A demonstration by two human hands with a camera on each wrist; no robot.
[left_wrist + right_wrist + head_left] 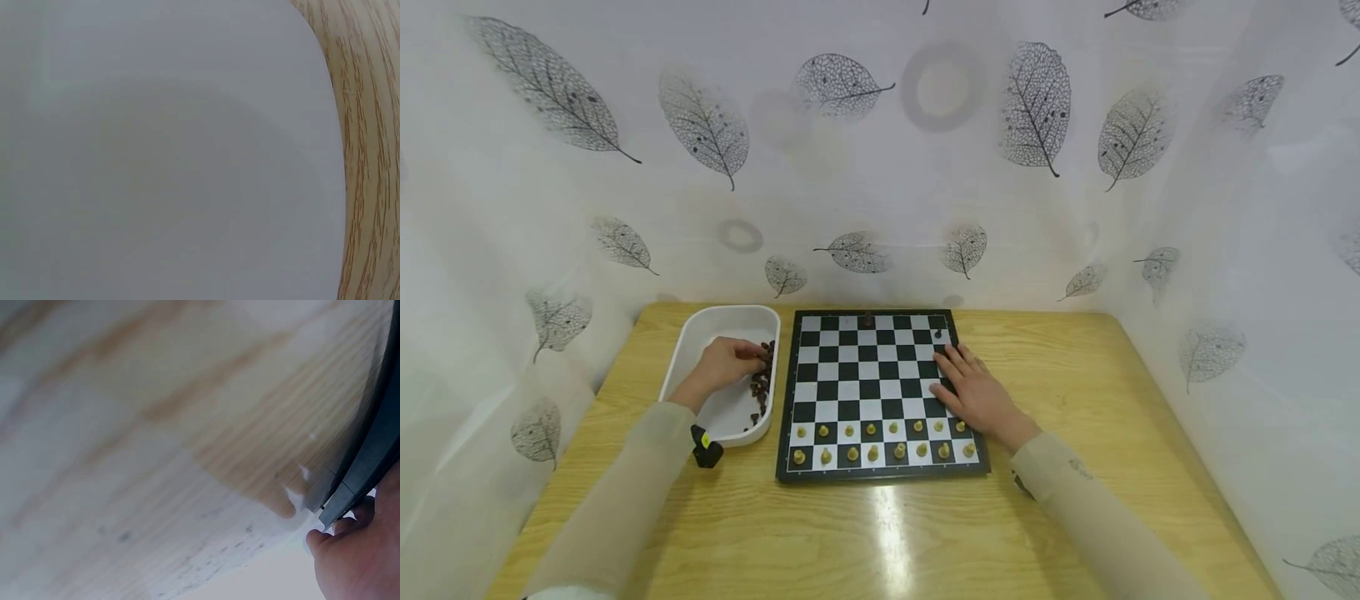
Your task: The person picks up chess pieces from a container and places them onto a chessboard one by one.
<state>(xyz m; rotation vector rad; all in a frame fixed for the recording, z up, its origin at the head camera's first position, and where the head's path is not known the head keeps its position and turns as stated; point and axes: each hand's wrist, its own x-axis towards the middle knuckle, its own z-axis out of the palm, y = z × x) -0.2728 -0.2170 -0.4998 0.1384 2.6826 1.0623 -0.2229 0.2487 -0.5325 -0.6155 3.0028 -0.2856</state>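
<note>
Left hand [726, 365] hanging in white tub [724, 319], frame left, grip unclear; right hand [980, 397] lying spread on chessboard [871, 387], slip risking toppled gold pawns [960, 426].

Board [880, 387]: middle squares passable. Obstacles, clocked from its centre: yellow pieces [873, 452], two rows, 6 o'clock; dark pieces [868, 320], 12 and 2; right hand [977, 398], across the edge, 3; tray [722, 419], walled, left hand [721, 367] inside, 9; curtain [880, 183], 12. Table [820, 533]: free at 6 and past right hand.
</note>
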